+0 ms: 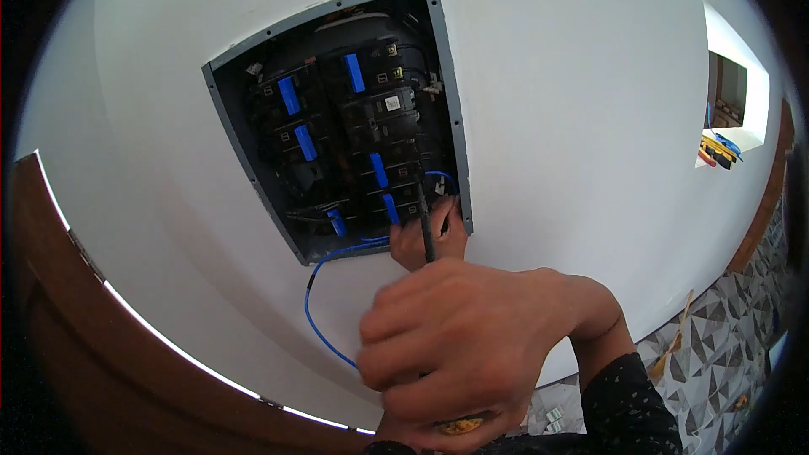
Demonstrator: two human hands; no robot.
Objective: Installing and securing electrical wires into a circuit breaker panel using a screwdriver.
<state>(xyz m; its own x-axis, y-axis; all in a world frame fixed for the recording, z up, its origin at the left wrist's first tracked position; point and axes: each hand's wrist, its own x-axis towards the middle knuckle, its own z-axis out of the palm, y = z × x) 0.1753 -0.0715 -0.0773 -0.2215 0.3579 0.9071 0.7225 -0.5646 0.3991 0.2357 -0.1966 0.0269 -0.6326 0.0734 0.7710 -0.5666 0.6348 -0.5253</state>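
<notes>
A screwdriver (425, 223) with a dark shaft is in my right hand (472, 337), whose fingers are wrapped round the handle; a yellow bit of the handle's end shows below the fist. Its shaft points up into an open breaker panel (462, 156) set in the wall, the tip against the right-hand column of black breakers (392, 131) with blue levers. Farther off, my left hand (430, 236) is at the panel's lower right corner, fingers closed at a blue wire (308, 303). That wire loops out over the lower edge; my right hand partly hides it.
White wall (573, 118) surrounds the panel. A square wall opening (726, 93) at the right holds a yellow tool (719, 152) and blue wire on its ledge. A brown door (101, 354) stands at lower left. Patterned floor tiles (716, 345) show at lower right.
</notes>
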